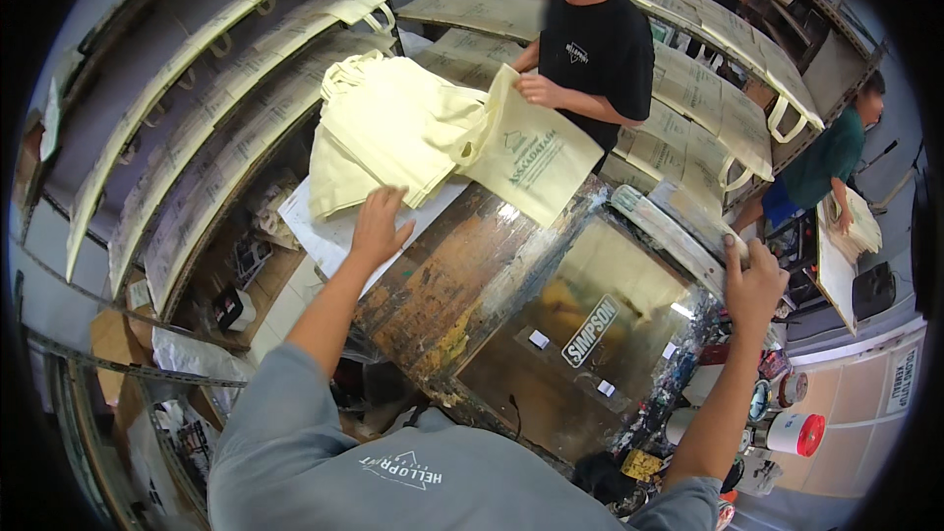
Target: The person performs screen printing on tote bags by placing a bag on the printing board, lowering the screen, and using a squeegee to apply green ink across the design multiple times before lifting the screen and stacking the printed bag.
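Screen-printing bench, cream tote bags being fed.

Left hand (379, 226) lay flat, fingers spread, on the pile of limp cream cloth bags (388, 133) beside the ink-crusted wooden screen frame (511, 305). Right hand (752, 280) closed round the squeegee handle (669, 226), apparently. Risk: wet ink smearing the soft fabric if the pile slid against the frame.

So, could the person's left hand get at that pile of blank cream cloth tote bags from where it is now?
Probably yes. The left hand hovers open at the near edge of the pile of cream cloth tote bags, with nothing between them. The co-worker's hand holds only the printed cream bag beside the pile.
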The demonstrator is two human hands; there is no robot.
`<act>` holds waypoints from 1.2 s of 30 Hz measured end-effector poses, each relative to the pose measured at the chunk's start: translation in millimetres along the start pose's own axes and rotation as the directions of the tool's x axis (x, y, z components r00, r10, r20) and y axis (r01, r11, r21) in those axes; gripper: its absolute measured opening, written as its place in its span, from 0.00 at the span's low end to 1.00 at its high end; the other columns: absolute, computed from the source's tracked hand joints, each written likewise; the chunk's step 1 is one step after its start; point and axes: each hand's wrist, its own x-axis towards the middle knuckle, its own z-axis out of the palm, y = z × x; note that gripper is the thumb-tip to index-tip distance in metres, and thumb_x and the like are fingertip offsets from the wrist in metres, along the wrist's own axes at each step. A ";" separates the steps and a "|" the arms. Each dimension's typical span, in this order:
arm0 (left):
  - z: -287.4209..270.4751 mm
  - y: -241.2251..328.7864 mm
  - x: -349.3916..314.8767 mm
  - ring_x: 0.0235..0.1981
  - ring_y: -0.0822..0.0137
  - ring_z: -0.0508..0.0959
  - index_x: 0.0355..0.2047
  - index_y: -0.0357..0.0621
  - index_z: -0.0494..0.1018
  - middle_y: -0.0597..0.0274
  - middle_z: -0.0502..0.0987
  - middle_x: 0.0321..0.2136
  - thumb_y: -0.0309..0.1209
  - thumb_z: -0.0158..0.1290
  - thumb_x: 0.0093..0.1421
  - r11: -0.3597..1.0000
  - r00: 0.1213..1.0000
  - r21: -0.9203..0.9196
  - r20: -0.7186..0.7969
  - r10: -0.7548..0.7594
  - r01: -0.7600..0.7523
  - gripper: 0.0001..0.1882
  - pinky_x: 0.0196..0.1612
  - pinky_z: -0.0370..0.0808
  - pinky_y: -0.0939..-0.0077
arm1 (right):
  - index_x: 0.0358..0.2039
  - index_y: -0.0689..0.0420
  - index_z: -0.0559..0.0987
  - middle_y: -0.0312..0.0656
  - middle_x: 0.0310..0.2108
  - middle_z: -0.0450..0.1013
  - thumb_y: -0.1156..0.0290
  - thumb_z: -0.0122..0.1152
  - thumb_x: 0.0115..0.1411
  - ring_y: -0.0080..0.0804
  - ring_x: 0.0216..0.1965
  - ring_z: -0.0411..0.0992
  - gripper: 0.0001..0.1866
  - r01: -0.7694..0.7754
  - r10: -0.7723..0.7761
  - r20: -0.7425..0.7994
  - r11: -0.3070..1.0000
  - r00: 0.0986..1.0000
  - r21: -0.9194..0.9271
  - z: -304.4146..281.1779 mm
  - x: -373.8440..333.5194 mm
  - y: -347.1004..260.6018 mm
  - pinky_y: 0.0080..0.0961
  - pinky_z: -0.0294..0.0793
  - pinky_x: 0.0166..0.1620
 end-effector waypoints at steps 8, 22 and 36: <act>71.2 -104.6 69.4 0.75 0.42 0.57 0.70 0.45 0.68 0.44 0.58 0.75 0.56 0.64 0.62 0.960 0.952 0.219 0.287 0.110 -0.177 0.43 0.77 0.56 0.48 | 0.39 0.62 0.78 0.54 0.33 0.75 0.49 0.57 0.73 0.54 0.38 0.73 0.25 -0.037 0.036 0.021 0.999 0.999 0.023 13.6 15.3 16.0 0.43 0.65 0.46; 96.1 -94.2 78.0 0.72 0.47 0.64 0.68 0.46 0.69 0.51 0.70 0.68 0.55 0.61 0.64 0.946 0.916 0.120 0.310 0.254 -0.302 0.39 0.77 0.56 0.48 | 0.37 0.63 0.78 0.52 0.31 0.74 0.49 0.58 0.72 0.53 0.36 0.72 0.25 -0.070 0.067 0.076 0.997 0.995 0.035 8.2 18.4 10.7 0.42 0.66 0.45; 91.3 -119.7 116.6 0.59 0.47 0.77 0.59 0.42 0.77 0.48 0.78 0.58 0.33 0.55 0.64 0.963 0.887 -0.107 0.374 0.271 -0.249 0.23 0.65 0.73 0.58 | 0.33 0.59 0.78 0.49 0.29 0.74 0.48 0.60 0.70 0.50 0.35 0.72 0.24 0.019 -0.019 -0.054 1.000 0.998 0.000 2.4 0.1 -4.5 0.41 0.63 0.46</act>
